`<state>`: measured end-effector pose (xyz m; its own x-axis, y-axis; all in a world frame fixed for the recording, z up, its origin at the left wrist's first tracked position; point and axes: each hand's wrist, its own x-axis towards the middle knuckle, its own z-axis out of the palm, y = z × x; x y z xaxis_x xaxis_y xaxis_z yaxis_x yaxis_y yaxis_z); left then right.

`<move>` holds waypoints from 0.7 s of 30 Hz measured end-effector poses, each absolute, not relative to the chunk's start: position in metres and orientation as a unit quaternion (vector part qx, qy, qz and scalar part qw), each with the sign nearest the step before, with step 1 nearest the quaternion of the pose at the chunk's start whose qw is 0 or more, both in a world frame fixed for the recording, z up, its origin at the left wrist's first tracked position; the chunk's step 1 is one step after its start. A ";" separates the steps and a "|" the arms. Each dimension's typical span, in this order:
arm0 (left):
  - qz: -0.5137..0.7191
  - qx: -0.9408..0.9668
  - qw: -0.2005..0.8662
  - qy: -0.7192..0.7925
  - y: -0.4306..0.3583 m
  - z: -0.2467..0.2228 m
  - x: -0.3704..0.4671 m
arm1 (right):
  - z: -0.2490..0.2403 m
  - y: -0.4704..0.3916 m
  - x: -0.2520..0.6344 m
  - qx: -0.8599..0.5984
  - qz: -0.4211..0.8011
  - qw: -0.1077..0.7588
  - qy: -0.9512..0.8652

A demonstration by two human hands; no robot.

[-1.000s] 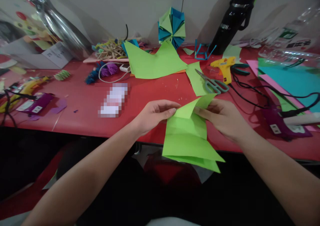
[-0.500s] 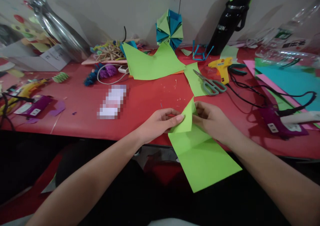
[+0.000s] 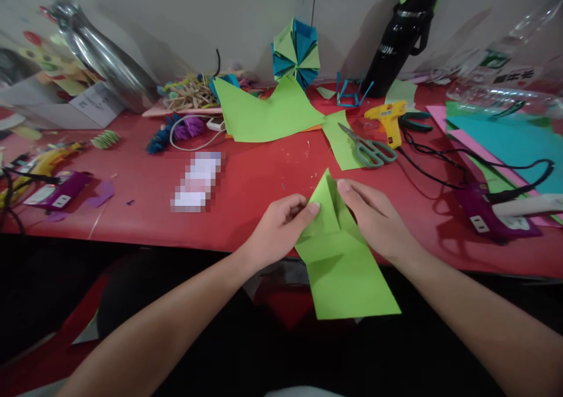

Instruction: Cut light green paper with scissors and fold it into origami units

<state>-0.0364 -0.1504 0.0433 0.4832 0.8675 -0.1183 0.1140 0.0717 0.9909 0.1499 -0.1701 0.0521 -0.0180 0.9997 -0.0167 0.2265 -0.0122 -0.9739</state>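
Held sheet (image 3: 352, 285): light green, creased crosswise, its top corners folded to a point; located between both hands at the front edge of the worktop (image 3: 246, 209), lower end hanging past that edge.
Left hand (image 3: 279, 227): grasping the held sheet at its upper left side, thumb on top, fingers curled beneath.
Right hand (image 3: 373, 209): grasping the upper right edge of the held sheet, thumb at the fold; its fingertips are hidden.
Scissors (image 3: 372, 152): grey-green handles, lying partly on a green strip (image 3: 341, 145), beyond the right hand.
Glue gun (image 3: 389, 118): yellow, behind the scissors, beside the pliers (image 3: 417, 121).
Green stack (image 3: 270, 115): large cut sheets, left of the strip.
Folded wheel (image 3: 296, 54): blue and pale green, upright behind the stack.
Black bottle (image 3: 393, 51): tilted in view, near the wall.
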 end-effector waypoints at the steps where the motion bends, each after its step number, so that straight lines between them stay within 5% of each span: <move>1: 0.317 0.607 0.606 0.405 -0.152 0.044 -0.036 | 0.052 -0.171 0.150 -0.543 0.463 0.430 -0.552; 12: 0.285 0.632 0.618 0.370 -0.154 0.058 -0.047 | 0.055 -0.172 0.163 -0.427 0.541 0.304 -0.658; 21: 0.354 0.636 0.551 0.408 -0.144 0.056 -0.054 | 0.053 -0.164 0.191 -0.520 0.407 0.272 -0.700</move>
<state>-0.0537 -0.1437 0.0563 0.4166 0.9091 0.0011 0.1290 -0.0604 0.9898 0.1911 -0.1635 0.0531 -0.3119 0.9492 -0.0422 0.5073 0.1288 -0.8521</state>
